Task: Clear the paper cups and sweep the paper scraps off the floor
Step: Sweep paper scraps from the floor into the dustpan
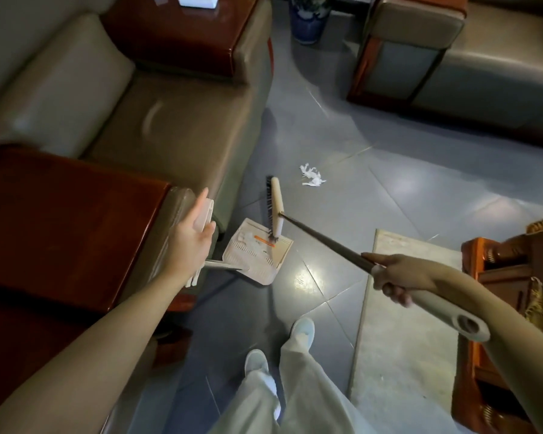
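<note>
My right hand (398, 278) grips the grey end of a broom handle (323, 239). The broom head (276, 208), beige with dark bristles, stands with one end in the beige dustpan (259, 250) on the floor. White scraps lie inside the pan. My left hand (190, 238) holds the top of the dustpan's upright handle (205, 214), thumb on one side and fingers straight along the other. A crumpled white paper scrap (311, 175) lies on the grey tiles beyond the broom head, apart from it. No paper cup is in view.
A brown leather armchair (170, 120) with red wooden armrests (60, 220) stands to the left. Another sofa (452, 64) is at the back right, a blue vase (308, 20) between them. A carved wooden table (499, 277) and a pale mat (405, 308) lie to the right. My feet are below.
</note>
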### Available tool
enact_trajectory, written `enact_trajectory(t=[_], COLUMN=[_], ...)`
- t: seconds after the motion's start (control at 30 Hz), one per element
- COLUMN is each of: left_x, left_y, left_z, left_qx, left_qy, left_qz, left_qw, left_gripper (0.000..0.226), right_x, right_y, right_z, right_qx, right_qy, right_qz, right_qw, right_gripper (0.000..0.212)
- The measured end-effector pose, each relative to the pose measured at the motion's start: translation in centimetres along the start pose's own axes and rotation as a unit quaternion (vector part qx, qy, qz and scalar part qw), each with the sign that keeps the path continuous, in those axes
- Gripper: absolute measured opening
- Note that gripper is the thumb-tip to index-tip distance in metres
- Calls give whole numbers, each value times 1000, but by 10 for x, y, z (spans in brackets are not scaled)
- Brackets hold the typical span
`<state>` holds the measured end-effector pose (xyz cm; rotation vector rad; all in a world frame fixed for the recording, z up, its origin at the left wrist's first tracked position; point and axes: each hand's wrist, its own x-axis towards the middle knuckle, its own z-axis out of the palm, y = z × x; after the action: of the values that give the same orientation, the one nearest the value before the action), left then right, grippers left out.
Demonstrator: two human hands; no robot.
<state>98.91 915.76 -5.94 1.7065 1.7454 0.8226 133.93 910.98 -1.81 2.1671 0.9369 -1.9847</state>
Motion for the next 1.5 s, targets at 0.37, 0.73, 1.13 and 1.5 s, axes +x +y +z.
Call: enact_trajectory(t=[0.37, 0.73, 1.13, 1.5], left_x=[166, 323, 386, 377], left_y=[49, 111, 123, 164], left_z=[92, 170, 181, 175], left_qx=[11, 18, 24, 33], left_qy=[-44, -98, -196, -363], left_qz=[1, -57, 25, 216], left_qw=[999, 993, 980, 906], left_gripper=[63, 61, 59, 60], right_x=[115, 214, 122, 65], right_y=[-90, -166, -152, -120], right_z=[-120, -243, -224, -96], right_qx=[-54, -99, 20, 330], right_qy=[140, 48, -29, 158], right_qz=[-60, -6, 49, 58], right_qw=[987, 994, 998, 929], right_gripper=[65, 72, 69, 74])
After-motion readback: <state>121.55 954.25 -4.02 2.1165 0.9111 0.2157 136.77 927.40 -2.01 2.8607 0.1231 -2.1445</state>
